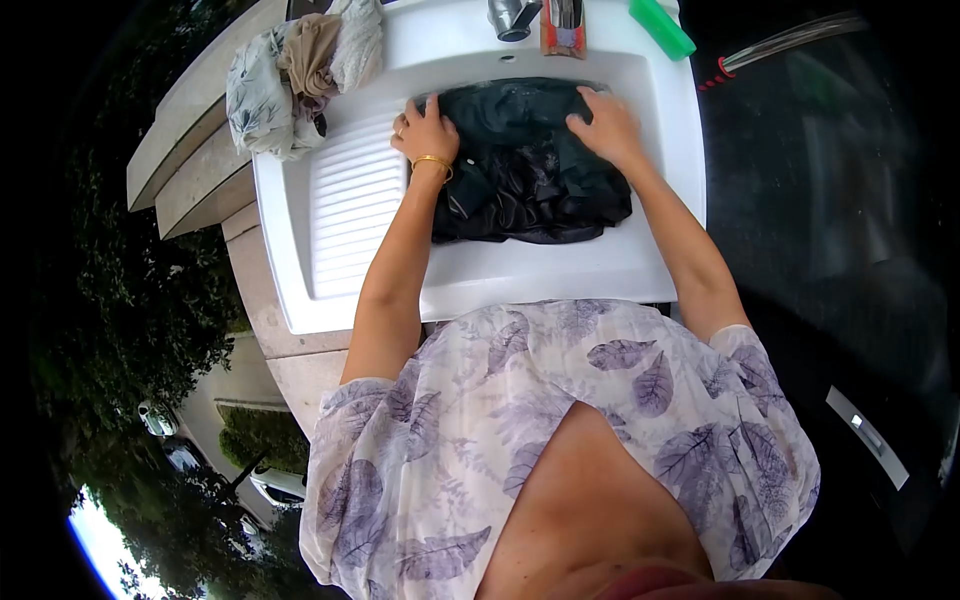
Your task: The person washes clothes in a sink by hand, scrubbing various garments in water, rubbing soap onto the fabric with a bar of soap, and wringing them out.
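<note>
A dark green and black wet garment (505, 115) lies spread and bunched in the white sink basin. Its upper part is fairly flat, while the lower part is heaped in shiny black folds. My left hand (428, 132), with a ring and a gold bangle, rests on the garment's upper left edge, fingers apart. At the upper right edge, my right hand (610, 125) touches the cloth with index finger and thumb spread; its other fingers are partly hidden.
The white sink (545, 275) has a ribbed washboard (355, 190) on its left. Bunched clothes (300, 75) hang over the upper left rim. A faucet (514, 18), a red-and-clear packet (563, 30) and a green object (662, 28) are at the back. Dark glass stands to the right.
</note>
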Action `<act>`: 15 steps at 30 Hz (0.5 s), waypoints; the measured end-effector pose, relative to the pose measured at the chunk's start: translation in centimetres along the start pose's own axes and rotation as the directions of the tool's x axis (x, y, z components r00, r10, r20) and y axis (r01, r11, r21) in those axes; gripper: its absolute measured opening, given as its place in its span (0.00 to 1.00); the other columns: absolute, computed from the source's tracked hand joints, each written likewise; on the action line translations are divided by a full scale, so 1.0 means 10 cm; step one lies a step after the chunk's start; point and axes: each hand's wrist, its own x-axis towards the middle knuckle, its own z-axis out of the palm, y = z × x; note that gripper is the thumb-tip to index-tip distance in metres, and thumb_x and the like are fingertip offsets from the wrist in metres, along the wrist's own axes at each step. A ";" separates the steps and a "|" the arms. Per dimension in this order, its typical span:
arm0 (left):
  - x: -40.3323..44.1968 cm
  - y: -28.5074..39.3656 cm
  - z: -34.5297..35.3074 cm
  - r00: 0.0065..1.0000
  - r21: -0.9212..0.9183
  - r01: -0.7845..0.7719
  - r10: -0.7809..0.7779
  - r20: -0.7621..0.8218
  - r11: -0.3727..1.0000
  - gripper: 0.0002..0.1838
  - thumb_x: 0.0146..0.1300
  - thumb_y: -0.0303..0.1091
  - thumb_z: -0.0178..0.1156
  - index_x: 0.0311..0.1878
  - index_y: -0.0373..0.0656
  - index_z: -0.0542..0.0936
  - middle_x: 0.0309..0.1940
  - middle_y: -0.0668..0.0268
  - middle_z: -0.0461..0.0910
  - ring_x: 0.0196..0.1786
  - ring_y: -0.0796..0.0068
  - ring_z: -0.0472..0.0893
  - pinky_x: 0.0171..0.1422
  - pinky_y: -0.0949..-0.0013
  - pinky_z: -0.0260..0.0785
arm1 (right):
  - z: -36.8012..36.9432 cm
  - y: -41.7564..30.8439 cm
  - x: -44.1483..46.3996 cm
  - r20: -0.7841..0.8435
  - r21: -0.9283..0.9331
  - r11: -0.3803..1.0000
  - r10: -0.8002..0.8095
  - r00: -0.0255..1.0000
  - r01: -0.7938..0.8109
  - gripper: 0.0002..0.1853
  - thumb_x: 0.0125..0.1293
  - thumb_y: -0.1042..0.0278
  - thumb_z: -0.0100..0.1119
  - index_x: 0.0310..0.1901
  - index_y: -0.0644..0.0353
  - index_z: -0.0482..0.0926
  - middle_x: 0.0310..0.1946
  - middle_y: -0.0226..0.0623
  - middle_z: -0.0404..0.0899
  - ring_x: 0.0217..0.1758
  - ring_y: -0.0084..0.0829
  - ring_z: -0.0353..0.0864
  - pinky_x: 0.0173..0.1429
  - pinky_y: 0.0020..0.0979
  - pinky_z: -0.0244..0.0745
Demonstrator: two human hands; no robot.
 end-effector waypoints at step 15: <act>-0.78 0.88 -0.26 0.800 0.180 -0.354 0.197 0.567 0.918 0.22 0.53 0.47 0.55 0.53 0.58 0.74 0.62 0.70 0.64 0.68 0.49 0.53 0.57 0.28 0.49 | 0.90 0.03 -0.66 0.341 0.269 0.946 0.083 0.936 -0.181 0.22 0.53 0.70 0.55 0.52 0.53 0.73 0.55 0.42 0.65 0.53 0.45 0.70 0.55 0.40 0.69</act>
